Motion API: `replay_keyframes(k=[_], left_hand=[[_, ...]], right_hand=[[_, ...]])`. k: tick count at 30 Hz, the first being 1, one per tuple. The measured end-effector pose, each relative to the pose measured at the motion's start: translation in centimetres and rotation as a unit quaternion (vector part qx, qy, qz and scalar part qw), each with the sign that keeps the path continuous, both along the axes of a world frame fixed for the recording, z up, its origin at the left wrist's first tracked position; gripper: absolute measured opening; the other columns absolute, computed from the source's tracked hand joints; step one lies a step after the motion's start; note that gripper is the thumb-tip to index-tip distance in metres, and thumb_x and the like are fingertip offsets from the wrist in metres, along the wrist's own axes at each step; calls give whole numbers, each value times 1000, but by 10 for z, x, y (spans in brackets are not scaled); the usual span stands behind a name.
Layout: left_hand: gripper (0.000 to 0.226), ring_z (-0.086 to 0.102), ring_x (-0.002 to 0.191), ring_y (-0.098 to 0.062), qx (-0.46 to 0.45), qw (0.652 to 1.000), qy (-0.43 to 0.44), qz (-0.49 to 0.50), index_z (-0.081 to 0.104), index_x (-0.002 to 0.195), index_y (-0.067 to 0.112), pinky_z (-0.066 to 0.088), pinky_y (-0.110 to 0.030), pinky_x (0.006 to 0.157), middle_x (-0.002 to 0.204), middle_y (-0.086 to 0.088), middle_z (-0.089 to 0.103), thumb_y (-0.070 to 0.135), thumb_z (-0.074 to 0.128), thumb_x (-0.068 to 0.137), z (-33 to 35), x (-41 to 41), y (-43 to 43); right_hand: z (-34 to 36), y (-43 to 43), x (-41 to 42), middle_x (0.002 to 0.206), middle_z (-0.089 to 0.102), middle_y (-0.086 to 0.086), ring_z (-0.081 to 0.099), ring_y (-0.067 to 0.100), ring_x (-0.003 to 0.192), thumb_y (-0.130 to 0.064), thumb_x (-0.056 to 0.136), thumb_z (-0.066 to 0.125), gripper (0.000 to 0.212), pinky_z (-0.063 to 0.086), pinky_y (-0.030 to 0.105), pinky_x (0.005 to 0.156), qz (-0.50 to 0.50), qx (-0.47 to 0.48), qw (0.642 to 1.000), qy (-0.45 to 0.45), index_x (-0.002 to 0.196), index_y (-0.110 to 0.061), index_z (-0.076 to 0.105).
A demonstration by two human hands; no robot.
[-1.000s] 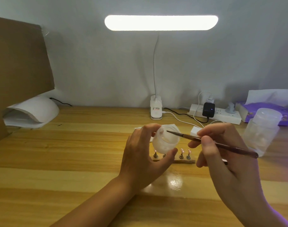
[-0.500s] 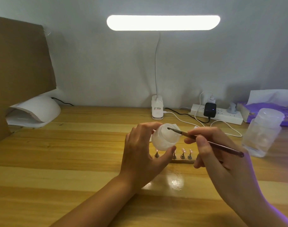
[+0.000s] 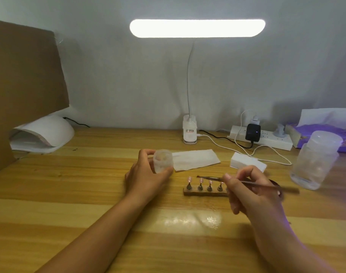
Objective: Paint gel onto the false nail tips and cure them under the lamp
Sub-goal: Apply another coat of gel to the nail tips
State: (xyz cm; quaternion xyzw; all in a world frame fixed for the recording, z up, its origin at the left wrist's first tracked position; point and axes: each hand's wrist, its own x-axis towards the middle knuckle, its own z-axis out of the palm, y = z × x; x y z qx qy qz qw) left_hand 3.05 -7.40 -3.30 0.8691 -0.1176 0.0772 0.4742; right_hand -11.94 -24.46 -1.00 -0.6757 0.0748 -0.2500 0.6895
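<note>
**Entry: gel application, brush stage**

- Left hand (image 3: 146, 175): a small translucent gel jar (image 3: 162, 161) is being gripped between curled fingers and thumb, left of the stand. Whether it is touching the table cannot be told.
- Right hand (image 3: 252, 194): a thin brush (image 3: 211, 178) is being pinched pen-fashion, with the fingers curled round the shaft. Its tip is being held over the left end of the row; contact cannot be told.
- False nail tips (image 3: 201, 180): four pinkish tips are being shown upright on metal pegs in a wooden holder strip (image 3: 204, 193). Any further pegs are being hidden by the right hand.

**Handling, as judged**

- Gel is being carried from jar to tips.
- A thin, even coat is being called for, stroked from base to free edge.
- The holder looks light, so it is being put at risk of sliding under a pressing brush.
- The jar is best being parked clear of the brush elbow.

**Surface and room**

- Wooden table (image 3: 69, 194): glare is being reflected from its glossy boards.
- Curing lamp (image 3: 44, 133): the white dome is being stored at far left, well apart from the holder.
- Desk lamp (image 3: 197, 28): the bar is being run lit, against a grey wall.
- Also listed: paper sheet (image 3: 195, 159), white pad block (image 3: 246, 164), power strip (image 3: 266, 138), large frosted jar (image 3: 315, 160), purple tissue pack (image 3: 323, 133), cardboard panel (image 3: 24, 85).
</note>
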Motion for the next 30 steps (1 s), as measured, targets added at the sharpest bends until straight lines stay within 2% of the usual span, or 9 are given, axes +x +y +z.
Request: replay_keyframes(k=[4,7,9,11,12,14,17,25,30], left_hand=[[75,55,105,-8,3,1000,10,-25,36,136,26,45,-30,91,133,5,58,39,81,77,-1,3,-2],[81,55,106,-8,-10,999,31,-35,33,135,22,47,-30,91,135,3,49,33,84,73,0,5,2],[72,54,104,-10,-9,1000,-1,-23,36,125,21,49,-29,87,127,3,45,29,84,72,2,4,6],[50,54,87,-13,7,994,-112,-5,41,109,22,50,-26,71,105,4,49,25,77,75,5,-2,10],[38,52,76,-13,9,987,-162,-18,43,101,23,48,-25,62,93,5,50,24,73,76,7,-7,10],[20,49,61,-11,12,980,-177,-89,45,89,27,46,-30,52,76,7,51,31,61,77,11,-20,4],[18,47,57,-7,63,979,-131,-142,45,85,35,41,-29,51,69,10,53,42,53,70,6,-31,-7],[15,56,69,4,123,975,-80,-168,52,83,41,35,-21,57,77,21,60,43,67,81,-4,-27,-14],[12,54,70,2,120,969,-96,-192,53,86,39,35,-23,58,86,25,59,41,66,84,-6,-25,-14]], right_hand=[[-6,3,5,58,56,6,46,15,46,-22,77,69,23,40,22,42,48,92,994,47,83,-8,51],[-6,6,6,61,60,7,47,17,45,-28,68,69,29,41,22,42,66,107,991,53,83,-8,54],[-7,6,8,63,62,8,49,17,45,-28,66,70,30,43,22,41,64,112,990,57,83,-8,56],[-8,4,9,65,65,10,51,17,45,-28,66,70,29,46,23,42,61,116,990,61,84,-8,57],[-9,3,9,66,65,11,52,18,46,-27,67,70,28,46,23,42,61,118,989,61,84,-8,58],[-9,2,10,68,66,12,54,18,48,-26,68,69,27,48,24,44,63,122,989,60,86,-8,60],[-9,0,12,67,65,11,57,19,52,-26,67,68,25,50,25,47,62,134,987,61,85,-10,61],[-10,-1,12,64,64,7,62,16,59,-28,63,69,3,55,26,56,67,135,988,41,66,-27,70],[-8,3,8,67,65,5,61,14,62,-36,59,75,17,52,31,63,57,96,993,45,72,-26,70]])
